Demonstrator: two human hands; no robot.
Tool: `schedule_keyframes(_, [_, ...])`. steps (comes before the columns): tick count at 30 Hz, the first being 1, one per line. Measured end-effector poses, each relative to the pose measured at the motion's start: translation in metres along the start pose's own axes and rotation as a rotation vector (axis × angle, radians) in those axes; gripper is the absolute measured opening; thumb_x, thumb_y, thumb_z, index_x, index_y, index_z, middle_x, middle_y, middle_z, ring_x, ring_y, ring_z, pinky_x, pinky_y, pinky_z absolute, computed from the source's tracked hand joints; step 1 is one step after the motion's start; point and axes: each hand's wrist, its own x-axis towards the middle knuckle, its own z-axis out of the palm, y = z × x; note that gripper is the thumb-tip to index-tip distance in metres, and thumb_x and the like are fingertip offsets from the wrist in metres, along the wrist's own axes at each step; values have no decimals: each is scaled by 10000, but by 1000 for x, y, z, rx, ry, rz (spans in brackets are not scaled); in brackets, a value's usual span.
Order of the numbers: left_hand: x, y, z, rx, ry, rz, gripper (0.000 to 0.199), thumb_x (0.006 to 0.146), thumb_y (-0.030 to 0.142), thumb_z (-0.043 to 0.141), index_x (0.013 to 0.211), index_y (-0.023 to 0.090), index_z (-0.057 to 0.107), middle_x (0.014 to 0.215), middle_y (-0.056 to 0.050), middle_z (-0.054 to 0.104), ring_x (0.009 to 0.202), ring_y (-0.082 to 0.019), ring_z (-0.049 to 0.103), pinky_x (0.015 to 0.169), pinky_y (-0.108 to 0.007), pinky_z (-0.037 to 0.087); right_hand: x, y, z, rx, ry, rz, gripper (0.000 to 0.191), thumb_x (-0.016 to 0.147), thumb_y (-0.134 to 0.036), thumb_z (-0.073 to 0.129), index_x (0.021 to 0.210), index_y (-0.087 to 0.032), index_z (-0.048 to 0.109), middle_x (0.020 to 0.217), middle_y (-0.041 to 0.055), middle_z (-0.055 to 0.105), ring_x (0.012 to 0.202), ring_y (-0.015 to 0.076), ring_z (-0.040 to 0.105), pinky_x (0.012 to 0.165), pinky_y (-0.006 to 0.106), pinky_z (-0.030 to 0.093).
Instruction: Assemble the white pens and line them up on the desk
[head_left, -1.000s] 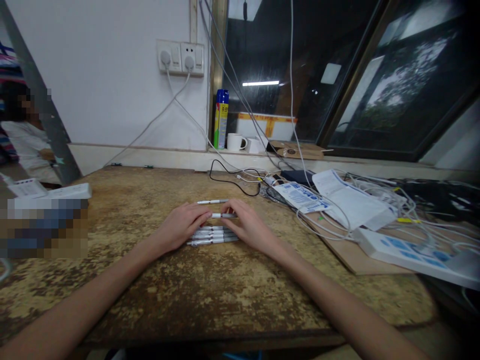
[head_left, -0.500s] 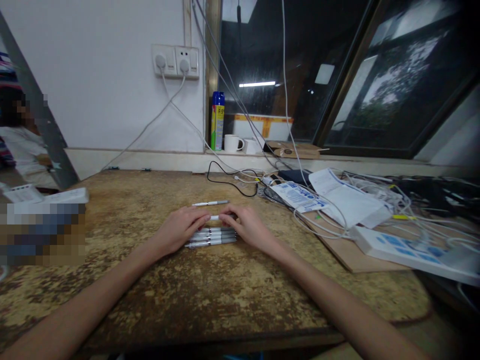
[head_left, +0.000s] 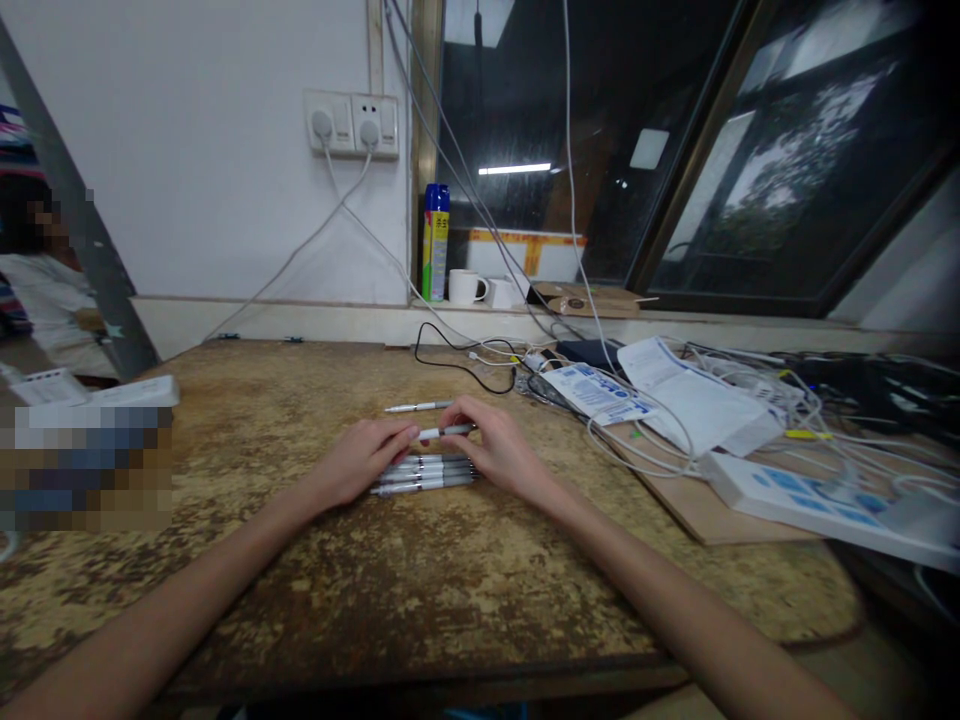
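Note:
Between my two hands is a white and grey pen [head_left: 430, 434], lying crosswise above the worn wooden table. My left hand [head_left: 361, 458] pinches its left end with thumb and fingers. On the other side, my right hand [head_left: 486, 442] has thumb and fingers closed round the grey part. Just nearer to me, several similar pens [head_left: 424, 484] lie side by side in a row, partly hidden by both hands. One more pen [head_left: 416, 407] lies beyond the held one, its right end hidden behind my right hand.
The worn table [head_left: 420, 590] carries papers [head_left: 697, 395], tangled cables and a white power strip [head_left: 810, 500] at the right. A white mug [head_left: 466, 287] and a spray can [head_left: 435, 245] stand on the sill. A person [head_left: 52, 300] is at the far left.
The fingers of my right hand have lifted and shifted slightly, so more of the held pen shows, including its grey part. The other pens lie as before.

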Motion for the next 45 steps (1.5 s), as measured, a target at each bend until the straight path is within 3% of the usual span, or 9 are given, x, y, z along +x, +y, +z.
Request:
schedule_keyframes(6, [-1, 1, 0, -98, -24, -44, 531, 1049, 507, 343, 652, 183, 482, 598, 24, 472, 604, -155, 456, 617, -275, 307, -1, 0, -3, -24, -19, -43, 80, 920, -131, 636, 966, -195, 621, 959, 49, 660, 896, 186, 625, 801, 291, 480])
schedule_keyframes(24, [-3, 4, -4, -206, -71, -45, 537, 1049, 512, 341, 652, 180, 483, 623, 19, 472, 602, -144, 437, 608, -272, 316, -1, 3, -4, -28, 1, -155, 43, 976, -199, 586, 945, -209, 615, 958, 61, 649, 951, 211, 623, 858, 336, 485])
schedule_keyframes(32, [-3, 2, -3, -181, -52, 1, 508, 1041, 518, 363, 690, 178, 500, 657, 19, 504, 621, -143, 464, 621, -268, 325, -3, -5, -3, 24, -48, 38, 151, 1005, -307, 565, 1035, -216, 681, 984, 41, 747, 905, 186, 693, 829, 308, 517])
schedule_keyframes(40, [-3, 2, -3, -201, -35, -62, 549, 1041, 535, 336, 650, 182, 489, 595, 20, 468, 570, -137, 434, 577, -267, 324, -1, -4, -5, 3, 7, -23, 93, 967, -257, 622, 1011, -225, 698, 991, 41, 754, 948, 200, 699, 881, 349, 524])
schedule_keyframes(45, [-3, -2, -5, -222, 7, -69, 552, 1043, 510, 355, 730, 156, 641, 624, -5, 560, 576, -140, 473, 577, -259, 363, 0, 1, -8, 18, 72, 5, 113, 919, -245, 673, 1027, -224, 701, 1007, 46, 746, 947, 207, 692, 893, 366, 528])
